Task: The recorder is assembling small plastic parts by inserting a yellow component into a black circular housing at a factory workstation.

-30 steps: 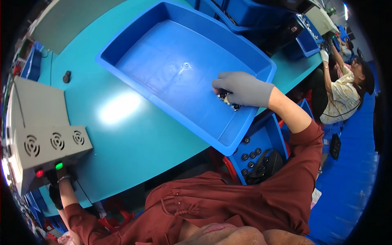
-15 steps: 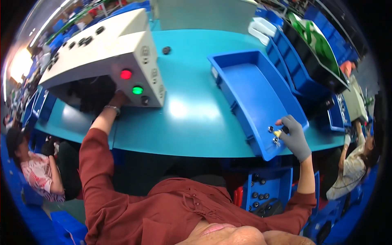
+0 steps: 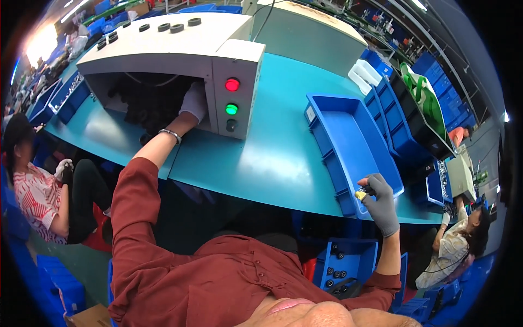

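Observation:
My left hand (image 3: 193, 103), in a pale glove, reaches into the dark opening of a white machine housing (image 3: 234, 59). Its fingers are hidden inside, beside a dark heap (image 3: 150, 103) I cannot make out. My right hand (image 3: 383, 204), in a grey glove with a bare index fingertip, pinches a small black part (image 3: 369, 190) above the near end of a long blue tray (image 3: 332, 136). At the thumb tip a yellow patch shows; whether it belongs to the part or the glove I cannot tell.
On the housing lie several black rings (image 3: 194, 22); red (image 3: 232, 84) and green (image 3: 231, 109) lamps glow on its front. Blue bins (image 3: 396, 122) stand right of the tray. Below the table edge, a blue bin (image 3: 364, 252) holds black wheels. Co-workers sit left and right.
The view has turned left, so the housing and table sit further right in the picture. My left hand's glove now shows in the opening. The right hand keeps its pinch near the tray's end.

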A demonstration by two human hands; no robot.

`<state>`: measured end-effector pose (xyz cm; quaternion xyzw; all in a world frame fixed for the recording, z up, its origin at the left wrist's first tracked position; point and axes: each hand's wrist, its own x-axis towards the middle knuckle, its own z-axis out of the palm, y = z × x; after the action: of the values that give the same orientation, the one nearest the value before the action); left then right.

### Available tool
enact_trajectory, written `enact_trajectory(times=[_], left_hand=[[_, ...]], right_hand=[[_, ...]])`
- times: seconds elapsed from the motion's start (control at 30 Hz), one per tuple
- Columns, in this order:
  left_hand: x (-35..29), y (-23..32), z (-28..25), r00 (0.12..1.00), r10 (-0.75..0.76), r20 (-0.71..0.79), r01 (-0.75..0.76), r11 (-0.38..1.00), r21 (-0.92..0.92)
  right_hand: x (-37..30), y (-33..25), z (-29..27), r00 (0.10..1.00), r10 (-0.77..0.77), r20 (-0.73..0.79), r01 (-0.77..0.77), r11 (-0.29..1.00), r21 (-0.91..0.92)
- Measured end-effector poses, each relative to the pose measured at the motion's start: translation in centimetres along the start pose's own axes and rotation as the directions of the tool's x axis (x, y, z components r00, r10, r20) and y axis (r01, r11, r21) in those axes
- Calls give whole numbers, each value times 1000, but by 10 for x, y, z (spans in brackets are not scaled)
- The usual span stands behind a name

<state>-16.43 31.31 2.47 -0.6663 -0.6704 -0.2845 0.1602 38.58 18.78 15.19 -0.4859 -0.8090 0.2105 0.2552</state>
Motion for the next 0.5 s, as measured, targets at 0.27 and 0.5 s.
enact_trajectory(times=[0.27,0.5], left_hand=[[-86,49,-63,761,-407,505,548,-13,-837],[-168,113,-77,771,-228,595,357,-619,-699]], right_hand=[[3,-6,104,988,-61,142,18,959,284],[33,20,163,964,-258,-67,246,958,-149]])
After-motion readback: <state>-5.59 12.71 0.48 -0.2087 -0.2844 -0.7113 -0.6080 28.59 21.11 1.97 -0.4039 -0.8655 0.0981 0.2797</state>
